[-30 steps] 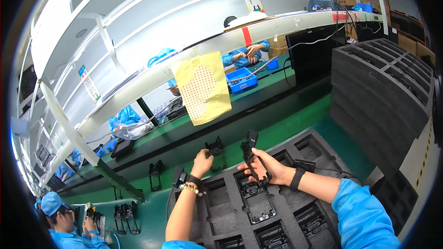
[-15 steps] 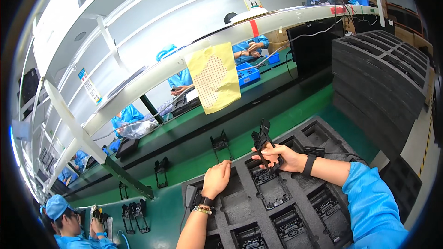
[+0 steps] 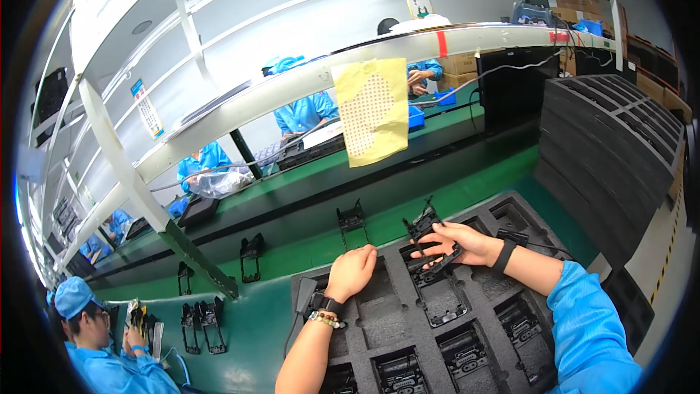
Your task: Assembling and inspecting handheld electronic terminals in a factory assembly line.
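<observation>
My right hand [image 3: 470, 246] holds a black plastic frame [image 3: 423, 225] with an open lower end, tilted above the foam tray [image 3: 355, 350]; its fingers pass through and behind the frame. Just below it, another black frame [image 3: 442, 314] lies in a tray compartment. My left hand [image 3: 351, 273] is at the tray's far left edge, back upward and fingers curled together; whatever is under the fingers is hidden. Close beyond its fingertips, a similar black frame [image 3: 351, 217] stands on the green surface.
More black frames [image 3: 251, 257] stand along the green bench [image 3: 270, 314], where a co-worker [image 3: 109, 350] sits at left. A tall stack of dark foam trays [image 3: 605, 160] rises at right. A white shelf rail with a yellow sheet [image 3: 372, 113] crosses ahead; people in blue work beyond.
The view has shifted a little. In my right hand, the black frame has tipped and lowered toward the tray, and my fingers have spread. My left hand stays near the tray edge.
</observation>
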`<state>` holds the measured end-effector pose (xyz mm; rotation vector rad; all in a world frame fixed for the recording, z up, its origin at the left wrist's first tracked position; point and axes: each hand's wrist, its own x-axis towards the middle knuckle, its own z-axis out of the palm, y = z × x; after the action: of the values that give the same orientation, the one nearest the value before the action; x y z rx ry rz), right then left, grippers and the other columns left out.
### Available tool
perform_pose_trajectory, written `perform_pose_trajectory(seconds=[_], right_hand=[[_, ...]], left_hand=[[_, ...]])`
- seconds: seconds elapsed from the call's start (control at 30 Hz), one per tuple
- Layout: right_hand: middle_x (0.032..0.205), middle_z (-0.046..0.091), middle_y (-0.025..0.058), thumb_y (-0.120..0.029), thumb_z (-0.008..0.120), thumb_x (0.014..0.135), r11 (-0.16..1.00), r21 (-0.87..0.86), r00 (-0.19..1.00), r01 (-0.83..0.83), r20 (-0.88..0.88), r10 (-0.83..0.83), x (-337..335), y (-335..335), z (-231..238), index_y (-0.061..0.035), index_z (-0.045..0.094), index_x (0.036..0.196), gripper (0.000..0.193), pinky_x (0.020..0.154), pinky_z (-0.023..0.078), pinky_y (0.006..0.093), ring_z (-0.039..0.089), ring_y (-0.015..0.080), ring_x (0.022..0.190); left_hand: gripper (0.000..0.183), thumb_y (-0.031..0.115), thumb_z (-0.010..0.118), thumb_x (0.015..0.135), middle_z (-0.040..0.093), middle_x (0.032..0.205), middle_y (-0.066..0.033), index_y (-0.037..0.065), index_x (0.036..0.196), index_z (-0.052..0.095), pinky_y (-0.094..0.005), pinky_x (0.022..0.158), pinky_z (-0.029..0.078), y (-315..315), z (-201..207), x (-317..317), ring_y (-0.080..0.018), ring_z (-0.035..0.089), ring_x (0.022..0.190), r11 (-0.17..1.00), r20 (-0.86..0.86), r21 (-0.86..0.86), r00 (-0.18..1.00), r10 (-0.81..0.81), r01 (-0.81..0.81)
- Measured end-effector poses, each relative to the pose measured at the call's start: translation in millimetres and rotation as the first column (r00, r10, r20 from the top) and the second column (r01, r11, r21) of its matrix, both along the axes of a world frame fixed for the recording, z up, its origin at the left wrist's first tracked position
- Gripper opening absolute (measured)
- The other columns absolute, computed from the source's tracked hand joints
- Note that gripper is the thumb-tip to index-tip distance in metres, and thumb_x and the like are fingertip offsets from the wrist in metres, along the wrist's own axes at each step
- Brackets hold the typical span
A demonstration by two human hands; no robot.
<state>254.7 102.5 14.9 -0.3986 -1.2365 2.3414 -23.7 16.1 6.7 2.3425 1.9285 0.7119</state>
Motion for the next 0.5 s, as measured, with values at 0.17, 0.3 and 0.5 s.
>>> perform_pose_trajectory(seconds=[0.17, 0.3, 0.5], right_hand=[[0.133, 0.054, 0.0212, -0.025, 0.043, 0.105, 0.942, 0.237, 0.950, 0.240, 0.142, -0.278, 6, 38, 12, 0.0018, 0.036, 0.130, 0.037, 0.083, 0.059, 0.0427, 0.064, 0.0355, 0.112], [0.126, 0.060, 0.0218, -0.024, 0.040, 0.106, 0.828, 0.502, 0.862, 0.249, 0.276, -0.426, 17, 114, 21, 0.0057, 0.030, 0.136, 0.043, 0.076, 0.059, 0.0379, 0.070, 0.0341, 0.098], [0.114, 0.065, 0.0269, -0.025, 0.039, 0.106, 0.761, 0.561, 0.715, 0.324, 0.381, -0.586, 17, 190, -18, 0.0092, 0.030, 0.136, 0.047, 0.064, 0.060, 0.0367, 0.072, 0.0338, 0.080]], left_hand=[[0.040, 0.041, 0.037, 0.101, 0.069, 0.093, -0.0173, 0.010, 0.101, 0.063, -0.0488, 0.077, 0.051, 13, -2, -3, -0.0379, 0.065, 0.091, 0.993, -0.029, -0.093, 0.998, 0.063, -0.065], [0.044, 0.042, 0.035, 0.101, 0.070, 0.093, -0.0169, 0.010, 0.099, 0.065, -0.0485, 0.078, 0.052, 16, 2, 1, -0.0371, 0.066, 0.090, 0.984, -0.074, -0.148, 0.994, 0.086, -0.096], [0.045, 0.042, 0.034, 0.101, 0.070, 0.092, -0.0170, 0.010, 0.098, 0.066, -0.0482, 0.077, 0.053, 15, 2, -1, -0.0365, 0.067, 0.088, 0.985, -0.061, -0.141, 0.994, 0.093, -0.101]])
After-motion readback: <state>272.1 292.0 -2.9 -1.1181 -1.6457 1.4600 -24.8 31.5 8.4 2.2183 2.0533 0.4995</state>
